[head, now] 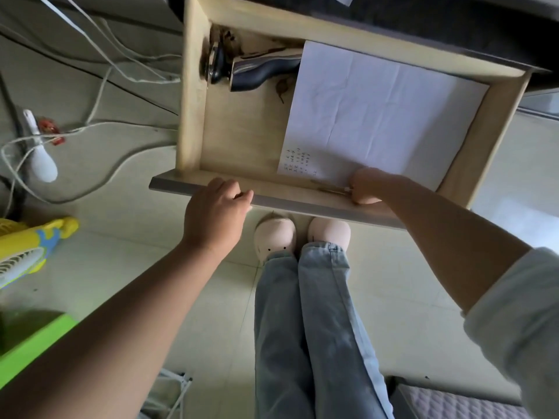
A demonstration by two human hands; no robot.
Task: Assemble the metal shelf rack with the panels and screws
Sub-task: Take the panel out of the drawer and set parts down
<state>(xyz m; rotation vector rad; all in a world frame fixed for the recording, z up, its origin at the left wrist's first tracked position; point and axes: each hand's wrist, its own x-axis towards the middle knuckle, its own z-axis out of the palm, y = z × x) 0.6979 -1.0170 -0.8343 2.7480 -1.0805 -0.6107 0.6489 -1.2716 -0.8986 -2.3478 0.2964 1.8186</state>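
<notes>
An open wooden drawer (193, 95) fills the upper middle of the view. My left hand (216, 211) rests on its grey front edge (290, 204), fingers curled over the rim. Inside the drawer at its front, my right hand (367, 186) grips a thin pen-like tool (331, 189) lying on the drawer bottom. A white sheet of paper (381, 116) with small coloured marks covers the right part of the drawer. White metal wire pieces (177, 388) show at the bottom edge, by my left forearm.
A dark electric shaver (257, 69) lies at the drawer's back left. White cables (99, 55) and a white plug (42, 158) trail over the tiled floor at left. A yellow fan (27, 252) and a green box (33, 343) sit at the lower left. My feet stand under the drawer.
</notes>
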